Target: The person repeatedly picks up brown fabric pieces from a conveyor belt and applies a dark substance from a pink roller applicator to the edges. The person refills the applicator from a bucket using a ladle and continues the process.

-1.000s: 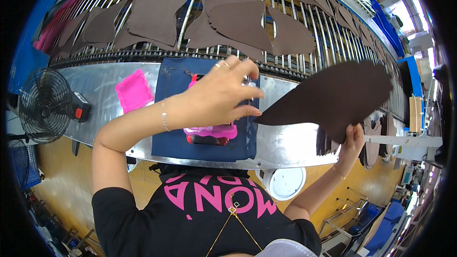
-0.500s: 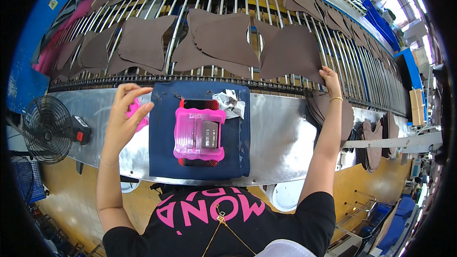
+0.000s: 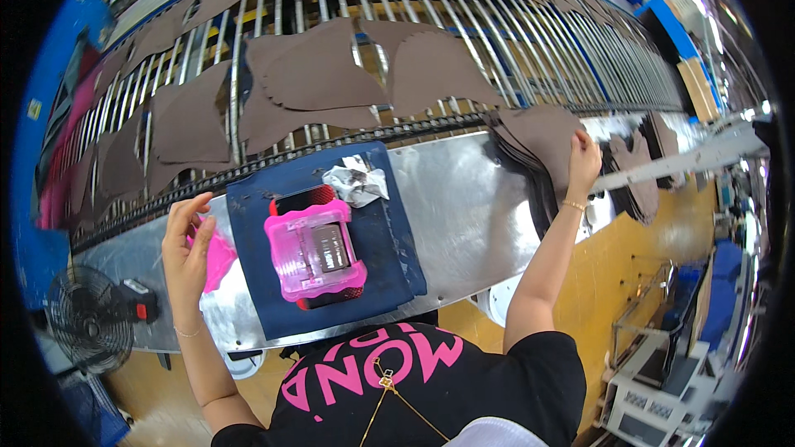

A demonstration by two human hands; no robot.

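Your right hand (image 3: 585, 161) is at the right edge of the pile of flat, brown, leather-like sheets (image 3: 537, 131) on the shiny metal table (image 3: 447, 190). Its fingers are bent and close together, but I cannot tell if they pinch the top sheet. Your left hand (image 3: 186, 248) has its fingers loosely apart, with nothing seen in it, just beside the bright pink, wavy-edged tray (image 3: 220, 261). Each sheet looks light, thin and bendy, so it should flop and may slide a bit; a pinch at the edge looks best. Half a second ago, your right hand had hold of a brown sheet (image 3: 447, 70) over the long silver metal rods (image 3: 235, 95); now that sheet lies there, let go, and your hand is at the pile
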